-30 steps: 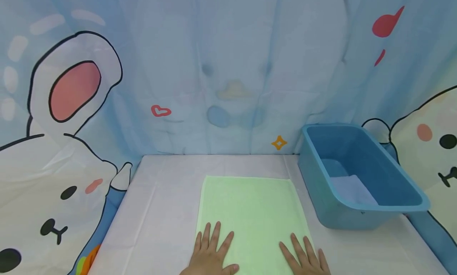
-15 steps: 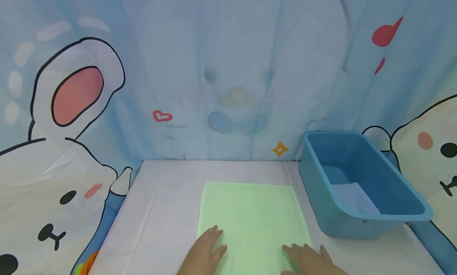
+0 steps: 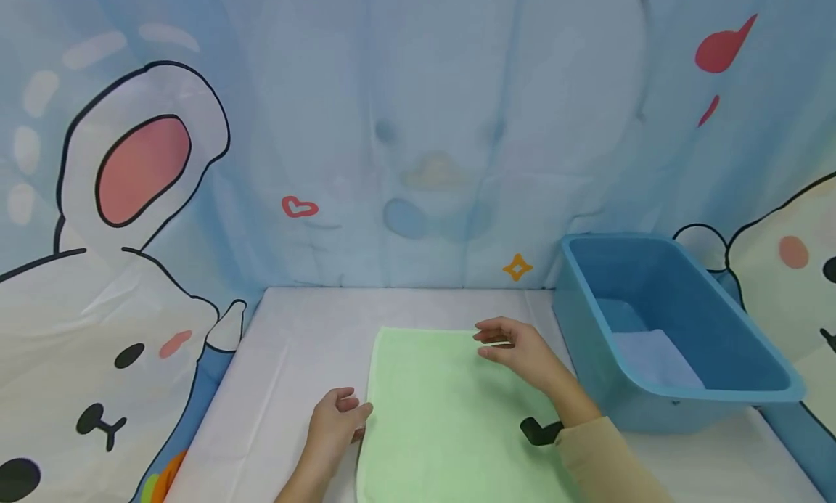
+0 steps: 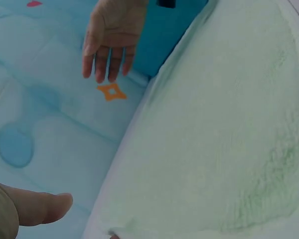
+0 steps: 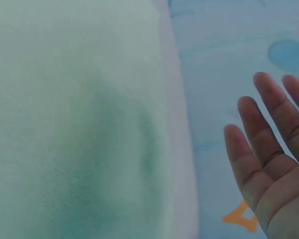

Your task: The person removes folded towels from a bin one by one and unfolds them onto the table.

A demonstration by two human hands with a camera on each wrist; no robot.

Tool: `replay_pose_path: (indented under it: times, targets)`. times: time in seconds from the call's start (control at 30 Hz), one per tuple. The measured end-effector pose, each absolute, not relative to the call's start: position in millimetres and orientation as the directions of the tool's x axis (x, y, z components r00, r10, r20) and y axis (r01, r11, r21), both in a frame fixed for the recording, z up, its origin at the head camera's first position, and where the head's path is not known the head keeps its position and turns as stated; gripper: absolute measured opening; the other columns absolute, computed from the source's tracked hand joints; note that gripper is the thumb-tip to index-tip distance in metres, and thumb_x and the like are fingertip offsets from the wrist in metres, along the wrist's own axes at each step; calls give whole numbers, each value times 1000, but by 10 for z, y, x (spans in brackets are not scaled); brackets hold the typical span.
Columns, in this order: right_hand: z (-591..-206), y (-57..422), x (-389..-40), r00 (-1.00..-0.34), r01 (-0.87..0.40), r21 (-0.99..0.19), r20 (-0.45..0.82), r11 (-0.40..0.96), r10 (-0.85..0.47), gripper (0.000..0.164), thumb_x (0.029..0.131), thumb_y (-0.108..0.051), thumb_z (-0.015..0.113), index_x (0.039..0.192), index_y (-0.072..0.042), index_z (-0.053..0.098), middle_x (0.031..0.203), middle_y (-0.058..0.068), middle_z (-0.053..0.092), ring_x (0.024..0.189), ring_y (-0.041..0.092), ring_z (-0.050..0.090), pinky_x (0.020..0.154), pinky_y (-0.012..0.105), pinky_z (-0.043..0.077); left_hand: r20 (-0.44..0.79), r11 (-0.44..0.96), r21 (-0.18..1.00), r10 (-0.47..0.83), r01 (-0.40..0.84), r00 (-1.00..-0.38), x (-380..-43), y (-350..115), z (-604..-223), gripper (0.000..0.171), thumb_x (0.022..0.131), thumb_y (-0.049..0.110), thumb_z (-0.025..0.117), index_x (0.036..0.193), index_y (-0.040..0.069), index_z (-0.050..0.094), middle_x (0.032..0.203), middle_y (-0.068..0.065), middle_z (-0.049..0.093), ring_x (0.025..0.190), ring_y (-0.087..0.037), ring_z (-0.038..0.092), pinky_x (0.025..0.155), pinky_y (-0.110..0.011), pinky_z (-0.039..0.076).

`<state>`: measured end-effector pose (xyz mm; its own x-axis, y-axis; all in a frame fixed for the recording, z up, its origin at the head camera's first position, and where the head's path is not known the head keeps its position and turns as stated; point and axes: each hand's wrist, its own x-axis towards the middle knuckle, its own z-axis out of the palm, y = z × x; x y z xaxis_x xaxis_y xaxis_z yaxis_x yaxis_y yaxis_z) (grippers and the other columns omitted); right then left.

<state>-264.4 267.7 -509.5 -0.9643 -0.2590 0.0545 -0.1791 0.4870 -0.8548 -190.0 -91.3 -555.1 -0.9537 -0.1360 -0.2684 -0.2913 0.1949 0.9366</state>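
Note:
A light green towel (image 3: 444, 409) lies spread flat on the white-covered table. My left hand (image 3: 333, 423) is at its left edge with loosely bent fingers. In the left wrist view the thumb (image 4: 47, 206) stands apart from the towel, and one fingertip shows by the towel's edge. My right hand (image 3: 519, 350) hovers over the far right part of the towel, palm turned left. Its fingers look relaxed and spread in the right wrist view, where the hand (image 5: 279, 169) holds nothing.
A blue plastic tub (image 3: 673, 409) stands right of the towel, with a folded whitish cloth (image 3: 656, 358) inside. A curtain with cartoon prints (image 3: 424, 89) hangs behind the white tabletop (image 3: 294, 358). A black device (image 3: 541, 432) sits at my right wrist.
Both hands have left their flat place on the near part of the towel. The left has moved to the left edge; the right has risen toward the far right. The towel stays put.

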Motion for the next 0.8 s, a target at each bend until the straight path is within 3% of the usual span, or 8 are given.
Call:
replay_pose_path:
  times: [0.13,0.4,0.67,0.8]
  targets:
    - [-5231,2711,-2893,-974,-144,-856,34,497,-224,44,101,-22,77,142,-10,67,133,13,75,127,34,69,96,31,60,-296,147,941,-91,-306,-951,-1930,-945,-5577,58,94,10,80,142,-12,55,117,-22,73,88,-18,76,76,-32,66]
    - [-5465,2856,-3194,-988,-66,-785,-33,616,-148,44,104,-24,74,143,-5,66,138,16,71,131,38,64,105,52,57,-304,186,933,-56,-309,-951,-1952,-969,-5624,25,93,10,81,108,-9,73,89,-13,78,74,-15,73,68,-30,65]
    - [-5643,2966,-3340,-993,-58,-691,-35,721,-114,40,101,-28,78,134,-7,71,132,15,73,123,35,65,104,53,54,-289,278,914,-70,-297,-955,-1970,-967,-5634,21,86,10,87,94,-4,75,82,-11,76,62,-14,73,62,-30,64]
    - [-5688,3005,-3398,-996,-43,-635,-34,771,-84,42,98,-33,80,132,-11,72,132,12,74,123,35,64,108,61,45,-277,306,908,-77,-287,-958,-2000,-975,-5647,18,84,6,87,92,-4,74,81,-11,76,60,-13,72,61,-29,64]
